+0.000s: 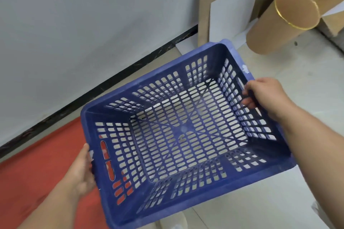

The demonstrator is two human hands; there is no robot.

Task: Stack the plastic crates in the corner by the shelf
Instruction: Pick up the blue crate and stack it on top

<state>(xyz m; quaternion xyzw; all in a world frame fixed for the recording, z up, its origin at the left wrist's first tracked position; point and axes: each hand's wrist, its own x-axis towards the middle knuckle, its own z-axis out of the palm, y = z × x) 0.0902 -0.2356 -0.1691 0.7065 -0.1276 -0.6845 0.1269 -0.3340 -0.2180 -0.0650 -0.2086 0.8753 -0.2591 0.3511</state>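
Observation:
A blue plastic crate (182, 128) with slotted walls and floor fills the middle of the view, held above the floor with its opening facing up. It holds nothing. My left hand (81, 171) grips the crate's left end by the rim near the handle slots. My right hand (266, 96) grips the right end, its fingers curled over the rim into the inside. No other crate shows in this view.
A grey wall (83, 24) with a black skirting strip (104, 87) runs diagonally at the left. A red mat (33, 182) lies under the crate's left end. A brown cardboard tube (283, 22) and leaning boards (232, 11) stand at the upper right on the pale floor (307, 72).

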